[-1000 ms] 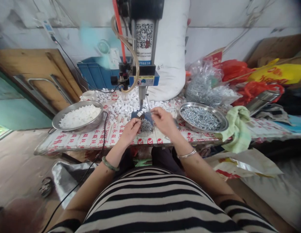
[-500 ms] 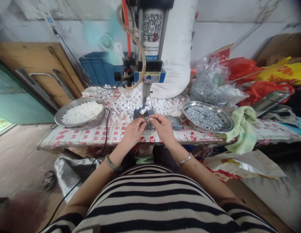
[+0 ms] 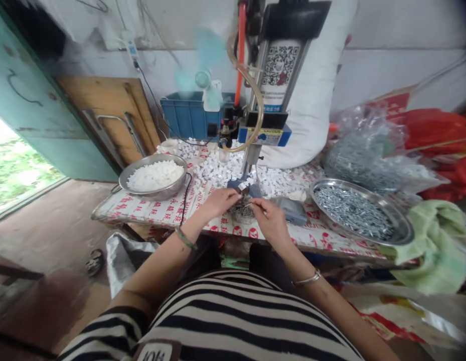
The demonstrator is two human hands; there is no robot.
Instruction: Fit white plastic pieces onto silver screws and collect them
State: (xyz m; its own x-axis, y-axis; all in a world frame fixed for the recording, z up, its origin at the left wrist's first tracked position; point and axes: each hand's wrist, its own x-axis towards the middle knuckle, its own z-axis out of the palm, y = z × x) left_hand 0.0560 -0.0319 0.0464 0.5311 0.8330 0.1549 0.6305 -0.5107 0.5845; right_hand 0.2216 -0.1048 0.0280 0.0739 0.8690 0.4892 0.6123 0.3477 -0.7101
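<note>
My left hand [image 3: 222, 201] is closed, thumb and fingers pinched just in front of the press base [image 3: 233, 186]. Whatever it holds is too small to make out. My right hand [image 3: 271, 219] pinches a thin metal nail [image 3: 249, 204], its end pointing towards the left fingertips. Below and between both hands lies a small heap of nails [image 3: 243, 209]. A white plastic piece [image 3: 242, 185] sits on the press under its ram [image 3: 251, 155]. Many more loose white pieces [image 3: 217, 168] are spread around the press.
At left stands a metal bowl [image 3: 168, 192] of white pieces. A steel tray [image 3: 405, 231] of nails is at right, beside a green cloth [image 3: 432, 240]. Behind are a bag of nails [image 3: 362, 163], a blue crate [image 3: 183, 118] and a small fan [image 3: 203, 79]. A grey box [image 3: 292, 210] lies by my right hand.
The view has turned, so the bench appears further right and lower. My hands, close together before, are now slightly apart, and the nail in the right fingers shows clearly.
</note>
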